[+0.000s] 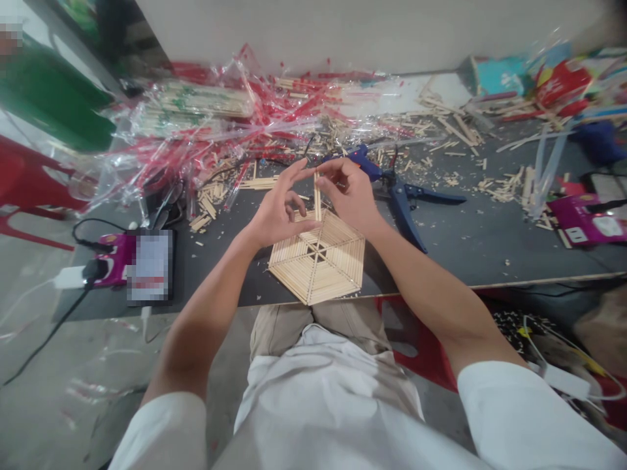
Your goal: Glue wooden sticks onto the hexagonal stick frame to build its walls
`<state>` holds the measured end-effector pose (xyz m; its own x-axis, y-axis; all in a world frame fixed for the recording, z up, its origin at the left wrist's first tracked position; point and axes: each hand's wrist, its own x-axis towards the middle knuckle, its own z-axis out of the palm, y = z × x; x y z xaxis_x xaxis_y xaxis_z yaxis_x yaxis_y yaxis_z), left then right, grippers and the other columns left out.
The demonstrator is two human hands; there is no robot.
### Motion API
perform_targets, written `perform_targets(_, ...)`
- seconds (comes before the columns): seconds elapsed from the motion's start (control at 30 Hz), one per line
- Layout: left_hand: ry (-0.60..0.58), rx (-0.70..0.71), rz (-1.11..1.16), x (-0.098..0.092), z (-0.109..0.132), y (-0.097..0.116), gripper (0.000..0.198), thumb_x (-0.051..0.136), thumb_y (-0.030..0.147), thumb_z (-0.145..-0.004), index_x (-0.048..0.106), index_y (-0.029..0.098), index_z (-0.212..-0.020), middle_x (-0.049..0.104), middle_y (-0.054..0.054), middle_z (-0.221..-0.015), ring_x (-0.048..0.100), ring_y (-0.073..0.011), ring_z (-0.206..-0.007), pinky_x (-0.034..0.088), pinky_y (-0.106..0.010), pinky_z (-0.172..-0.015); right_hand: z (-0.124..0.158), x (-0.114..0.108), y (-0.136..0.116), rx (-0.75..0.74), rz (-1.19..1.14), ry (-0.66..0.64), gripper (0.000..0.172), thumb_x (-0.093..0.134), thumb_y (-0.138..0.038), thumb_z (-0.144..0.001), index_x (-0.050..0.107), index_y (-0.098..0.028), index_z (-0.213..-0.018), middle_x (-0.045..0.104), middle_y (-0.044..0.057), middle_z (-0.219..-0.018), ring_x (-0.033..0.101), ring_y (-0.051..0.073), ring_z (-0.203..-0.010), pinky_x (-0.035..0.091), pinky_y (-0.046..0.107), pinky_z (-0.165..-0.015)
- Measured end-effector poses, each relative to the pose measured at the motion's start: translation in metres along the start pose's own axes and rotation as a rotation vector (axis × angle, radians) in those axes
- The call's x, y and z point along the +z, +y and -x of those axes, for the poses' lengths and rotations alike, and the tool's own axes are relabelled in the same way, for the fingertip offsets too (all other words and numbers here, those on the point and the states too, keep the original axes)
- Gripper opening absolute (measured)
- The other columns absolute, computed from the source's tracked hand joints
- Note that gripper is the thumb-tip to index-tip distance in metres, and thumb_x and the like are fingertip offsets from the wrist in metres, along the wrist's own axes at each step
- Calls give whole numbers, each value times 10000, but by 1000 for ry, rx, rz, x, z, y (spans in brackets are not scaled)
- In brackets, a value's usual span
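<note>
Pinching one craft stick upright in my right hand. My left hand sits open beside it, over one hexagonal stick frame.

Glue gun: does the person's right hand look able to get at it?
Probably yes: the glue gun lies just beyond the right hand, nothing between them, though that hand seems to pinch a wooden stick and would likely release it first.
</note>
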<state>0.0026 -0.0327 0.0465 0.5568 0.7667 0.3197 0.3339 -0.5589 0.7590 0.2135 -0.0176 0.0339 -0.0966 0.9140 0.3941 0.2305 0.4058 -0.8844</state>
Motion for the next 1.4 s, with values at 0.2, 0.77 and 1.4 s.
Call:
perform_targets(0.2,4,-8,11,0,1,2,1090,696,752,-862,55,434,-1684,314,-187,-1724,728,-154,-855,560,-250,-554,-1,-3,-6,-20,15,-27,606,620,-825,-875,714,-289,-1144,731,56,-1034,665,215,-875,594,400,-779)
perform_targets(0.77,98,47,100,-6,0,-5,1005,810,546,-860,213,405,-1655,386,-178,-1710,726,-105,-799,556,-205,-570,-9,-19,14,-62,-73,-312,828,867,-622,-762,615,-347,-1501,716,43,-1147,621,154,-764,591,342,-707)
perform_targets(1.4,134,54,104,-9,-2,-21,1027,819,713,-775,319,378,-1608,541,-195,-1598,752,-133,-783,594,-244,-616,-7,-13,14,-72,-93,-322,748,822,-613,-827,618,-318,-1484,727,44,-1105,687,214,-926,599,376,-788)
